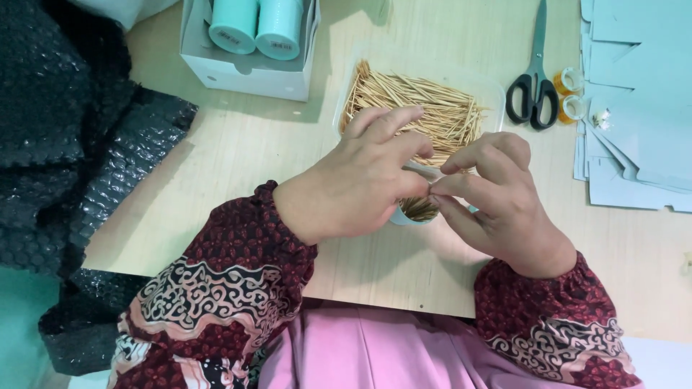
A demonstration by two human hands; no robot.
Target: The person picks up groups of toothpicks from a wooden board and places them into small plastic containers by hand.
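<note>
My left hand [360,180] wraps around a small round tube [414,212] packed with toothpicks, its open top facing up. My right hand [497,202] meets it from the right, thumb and forefinger pinched at the tube's rim on what looks like a pale lid or strip; I cannot tell which. Just behind both hands lies a clear shallow tray [490,90] holding a loose heap of wooden toothpicks [425,104]. Most of the tube is hidden by my fingers.
A white box [245,72] with two mint-green tubes [256,25] stands at the back left. Black-handled scissors [533,86] and two small tape rolls [569,94] lie at the back right, beside flat pale-blue cardboard blanks [634,108]. Black bubble wrap [72,144] hangs off the table's left side.
</note>
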